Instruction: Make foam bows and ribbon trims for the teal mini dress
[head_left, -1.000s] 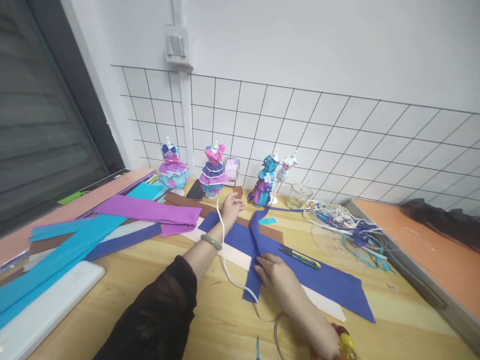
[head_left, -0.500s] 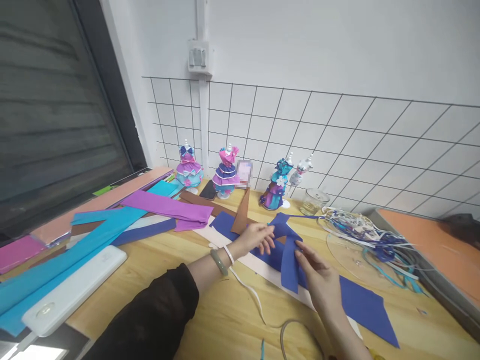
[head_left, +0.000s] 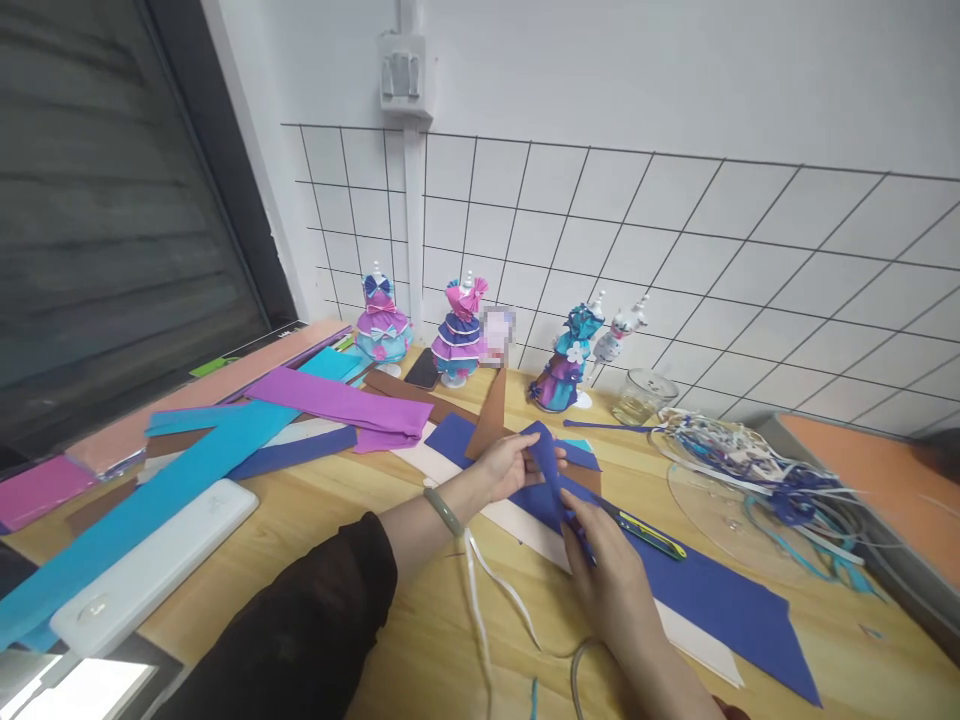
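While left hand [head_left: 504, 472] pinches 11-o'clock end, right hand [head_left: 613, 568] 5-o'clock end | blue strip [head_left: 546, 458], long axis 11-to-5 | both touching

Craft workspace: fabric strips [head_left: 341, 406], miniature dressed mannequins [head_left: 457, 335].

The person's left arm wears a black sleeve [head_left: 292, 620] of thin, slightly sheer cloth. It is cut loose and full, with soft folds and creases, and looks darkest where the fabric doubles over itself. Its end is gathered into an uneven, lightly ruffled edge on the forearm, leaving the wrist and left hand [head_left: 514, 465] uncovered. Around that wrist sits a smooth, rounded bangle [head_left: 443, 511] in muted grey-green, with a soft shine. The right hand [head_left: 611, 560] and the visible forearm behind it are bare. A small dark red item [head_left: 729, 709] shows by that forearm at the bottom edge, too cropped to identify.
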